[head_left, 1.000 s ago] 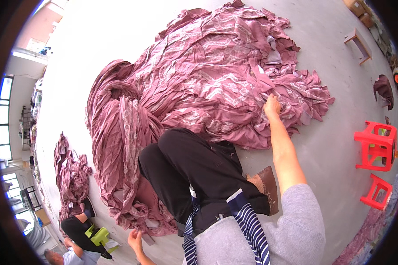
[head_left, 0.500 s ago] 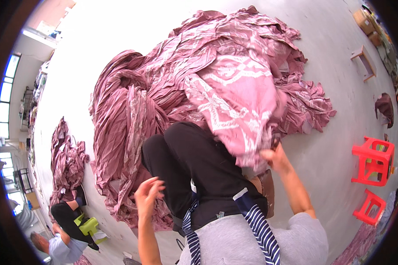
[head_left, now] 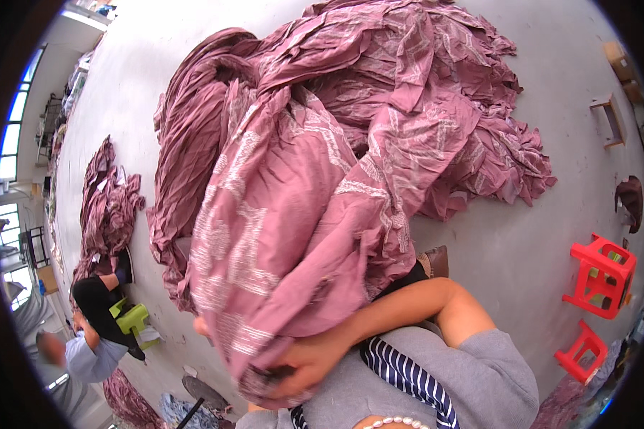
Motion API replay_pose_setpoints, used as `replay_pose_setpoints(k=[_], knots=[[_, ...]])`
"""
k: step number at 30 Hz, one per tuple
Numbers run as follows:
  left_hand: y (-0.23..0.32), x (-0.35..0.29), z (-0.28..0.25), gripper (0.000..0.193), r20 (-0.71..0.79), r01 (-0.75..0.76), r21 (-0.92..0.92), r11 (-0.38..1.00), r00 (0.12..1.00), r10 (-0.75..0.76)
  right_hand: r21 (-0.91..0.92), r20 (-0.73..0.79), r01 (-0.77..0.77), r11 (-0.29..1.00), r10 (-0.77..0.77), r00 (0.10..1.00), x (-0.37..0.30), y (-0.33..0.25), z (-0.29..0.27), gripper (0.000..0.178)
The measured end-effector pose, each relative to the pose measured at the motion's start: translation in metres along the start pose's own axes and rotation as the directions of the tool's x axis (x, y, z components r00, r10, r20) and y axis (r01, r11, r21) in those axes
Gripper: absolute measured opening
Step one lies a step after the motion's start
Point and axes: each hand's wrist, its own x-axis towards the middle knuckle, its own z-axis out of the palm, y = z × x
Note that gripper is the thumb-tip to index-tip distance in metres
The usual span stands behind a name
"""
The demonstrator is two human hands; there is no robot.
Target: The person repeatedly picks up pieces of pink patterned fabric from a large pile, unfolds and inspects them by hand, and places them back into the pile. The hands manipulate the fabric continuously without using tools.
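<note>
The right hand (head_left: 306, 366), reaching leftward across the front of the body, has its fingers closed around a gathered near end of pink patterned cloth (head_left: 275, 207). The left hand (head_left: 201, 327) shows only as a sliver at the left edge of that same end; whether it grips cannot be told. Both hands are thus at the near end, the right one in front of the cloth, the left one mostly hidden behind it. From there the cloth's long folds run far and somewhat to the right, over the lap, up to a broad heap (head_left: 193, 136) of it on the grey floor (head_left: 508, 264). A red stool (head_left: 588, 259) stands well apart on the right.
</note>
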Motion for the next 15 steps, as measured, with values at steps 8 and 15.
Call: replay_pose_setpoints(k=[8,15], knots=[[-0.017,0.016,-0.158,0.037,-0.513,0.073,0.385,0.92,0.845,0.147,-0.651,-0.25,-0.353,0.672,0.248,0.936,-0.065,0.027,-0.043,0.034],[-0.037,0.01,-0.105,0.031,-0.324,0.056,0.916,0.398,0.687,0.65,-0.743,-0.633,-0.61,0.274,0.007,0.774,-0.123,-0.043,-0.075,0.032]])
